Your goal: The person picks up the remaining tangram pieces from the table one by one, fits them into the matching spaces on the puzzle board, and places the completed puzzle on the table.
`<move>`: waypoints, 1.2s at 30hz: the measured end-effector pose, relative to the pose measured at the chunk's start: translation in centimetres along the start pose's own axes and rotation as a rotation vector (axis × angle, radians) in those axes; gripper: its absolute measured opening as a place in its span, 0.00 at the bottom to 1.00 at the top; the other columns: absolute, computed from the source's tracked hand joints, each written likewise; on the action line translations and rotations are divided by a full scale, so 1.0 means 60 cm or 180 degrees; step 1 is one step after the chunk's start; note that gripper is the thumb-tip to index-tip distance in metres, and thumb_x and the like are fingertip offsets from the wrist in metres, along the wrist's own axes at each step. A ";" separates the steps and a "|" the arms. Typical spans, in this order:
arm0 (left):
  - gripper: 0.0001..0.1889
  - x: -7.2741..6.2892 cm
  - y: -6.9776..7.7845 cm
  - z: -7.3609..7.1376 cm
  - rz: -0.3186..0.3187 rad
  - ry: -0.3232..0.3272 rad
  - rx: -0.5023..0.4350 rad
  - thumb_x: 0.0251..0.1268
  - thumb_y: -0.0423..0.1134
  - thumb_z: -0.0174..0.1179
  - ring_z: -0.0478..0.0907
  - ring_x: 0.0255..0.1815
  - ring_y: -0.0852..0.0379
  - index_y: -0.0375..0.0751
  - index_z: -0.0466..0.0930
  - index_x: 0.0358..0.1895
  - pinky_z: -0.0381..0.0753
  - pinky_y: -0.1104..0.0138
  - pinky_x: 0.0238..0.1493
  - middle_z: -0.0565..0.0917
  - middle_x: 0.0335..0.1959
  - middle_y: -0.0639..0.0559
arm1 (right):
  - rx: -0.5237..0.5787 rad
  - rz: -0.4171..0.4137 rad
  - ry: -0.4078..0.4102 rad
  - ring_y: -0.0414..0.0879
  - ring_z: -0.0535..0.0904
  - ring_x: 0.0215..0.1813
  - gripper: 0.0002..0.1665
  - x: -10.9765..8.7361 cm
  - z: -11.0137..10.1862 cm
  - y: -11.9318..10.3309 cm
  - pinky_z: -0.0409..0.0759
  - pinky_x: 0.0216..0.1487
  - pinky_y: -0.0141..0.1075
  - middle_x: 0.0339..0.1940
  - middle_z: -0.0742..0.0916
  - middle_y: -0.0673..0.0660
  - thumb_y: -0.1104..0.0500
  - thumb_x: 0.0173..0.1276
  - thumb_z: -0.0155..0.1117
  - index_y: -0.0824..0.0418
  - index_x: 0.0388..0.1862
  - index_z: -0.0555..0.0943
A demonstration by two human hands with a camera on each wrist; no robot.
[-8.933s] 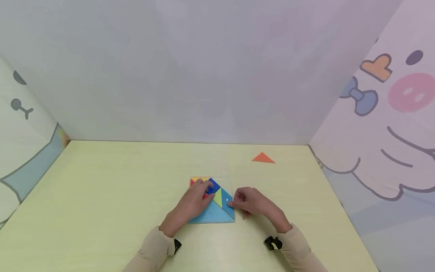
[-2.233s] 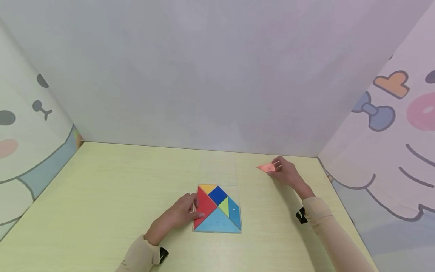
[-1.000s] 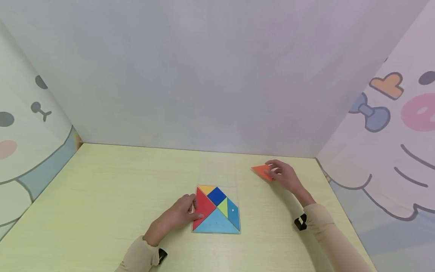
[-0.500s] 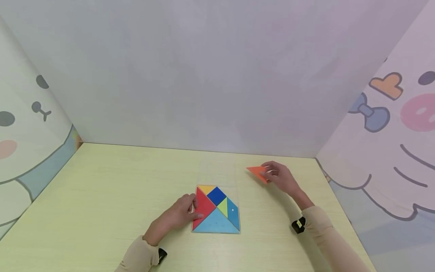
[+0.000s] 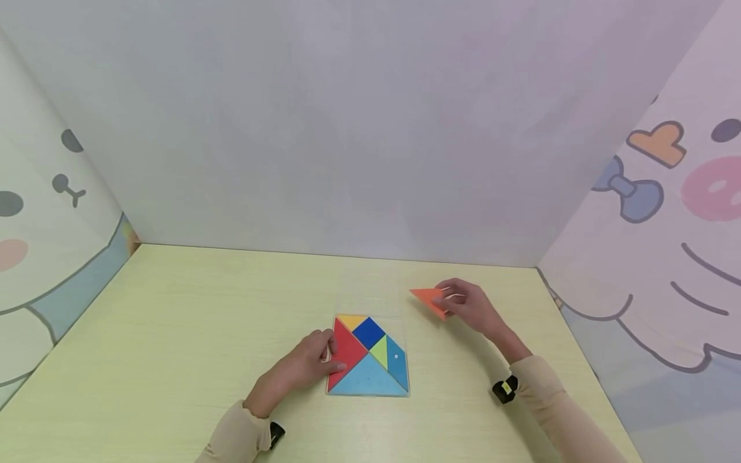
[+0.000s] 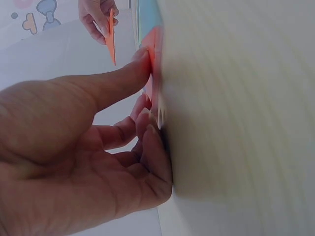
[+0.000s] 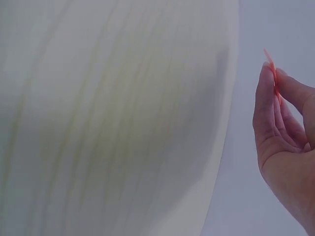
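Observation:
Raised over the table, an orange triangle tangram piece is pinched between the thumb and fingers of my right hand; the right wrist view shows the piece edge-on. To its left lies a clear tangram tray with coloured pieces fitted in it. My left hand grips the tray's left edge, thumb on the red triangle and fingers curled at the side. Also in the tray are a yellow piece, a dark blue square, a green triangle, a blue piece and a light blue triangle.
A faint clear panel lies flat behind the tray. The pale yellow table meets a grey wall at the back, with cartoon-printed walls on both sides.
My right hand picked up the orange triangle from the back right and has carried it left and nearer the tray. My left hand shifted from over the pieces to the tray's left edge and stays there.

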State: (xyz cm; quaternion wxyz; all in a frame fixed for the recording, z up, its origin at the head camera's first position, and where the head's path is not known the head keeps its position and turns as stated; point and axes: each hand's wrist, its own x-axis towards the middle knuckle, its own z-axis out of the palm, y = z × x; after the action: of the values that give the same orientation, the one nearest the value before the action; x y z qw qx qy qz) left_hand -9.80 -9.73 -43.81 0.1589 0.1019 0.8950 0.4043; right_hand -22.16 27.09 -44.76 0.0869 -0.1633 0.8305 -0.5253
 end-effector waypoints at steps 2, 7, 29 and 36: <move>0.16 0.001 -0.001 0.001 -0.0003 0.0001 0.0008 0.63 0.37 0.73 0.68 0.35 0.55 0.40 0.71 0.41 0.66 0.67 0.30 0.70 0.31 0.48 | 0.0044 -0.0006 -0.0043 0.48 0.89 0.42 0.22 -0.001 0.004 -0.004 0.87 0.40 0.42 0.48 0.86 0.68 0.62 0.70 0.71 0.69 0.59 0.79; 0.16 0.004 -0.004 0.002 0.0001 0.0000 -0.0009 0.63 0.37 0.73 0.69 0.36 0.54 0.40 0.71 0.41 0.67 0.67 0.30 0.70 0.32 0.48 | 0.0103 0.0028 -0.0096 0.48 0.89 0.40 0.22 -0.003 0.016 -0.012 0.88 0.40 0.43 0.48 0.85 0.68 0.62 0.70 0.72 0.70 0.58 0.78; 0.17 0.008 -0.003 0.007 -0.0060 -0.0006 -0.0001 0.62 0.39 0.74 0.69 0.35 0.55 0.42 0.71 0.42 0.67 0.68 0.29 0.70 0.31 0.49 | 0.0153 0.0039 -0.0359 0.51 0.88 0.38 0.18 -0.009 0.068 -0.022 0.88 0.39 0.43 0.43 0.86 0.64 0.63 0.69 0.72 0.69 0.53 0.79; 0.17 0.008 -0.003 0.006 -0.0029 -0.0006 -0.0003 0.62 0.38 0.74 0.69 0.35 0.55 0.41 0.71 0.41 0.67 0.68 0.29 0.70 0.31 0.49 | 0.0192 0.0060 -0.0426 0.52 0.88 0.38 0.19 -0.008 0.081 -0.023 0.88 0.39 0.42 0.43 0.86 0.64 0.63 0.69 0.72 0.69 0.54 0.79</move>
State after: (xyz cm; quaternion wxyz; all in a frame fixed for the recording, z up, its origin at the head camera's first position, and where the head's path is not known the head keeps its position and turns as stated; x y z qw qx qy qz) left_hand -10.13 -9.46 -44.28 0.1616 0.0981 0.8951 0.4038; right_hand -19.90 22.61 -45.64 0.1520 -0.1875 0.8082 -0.5372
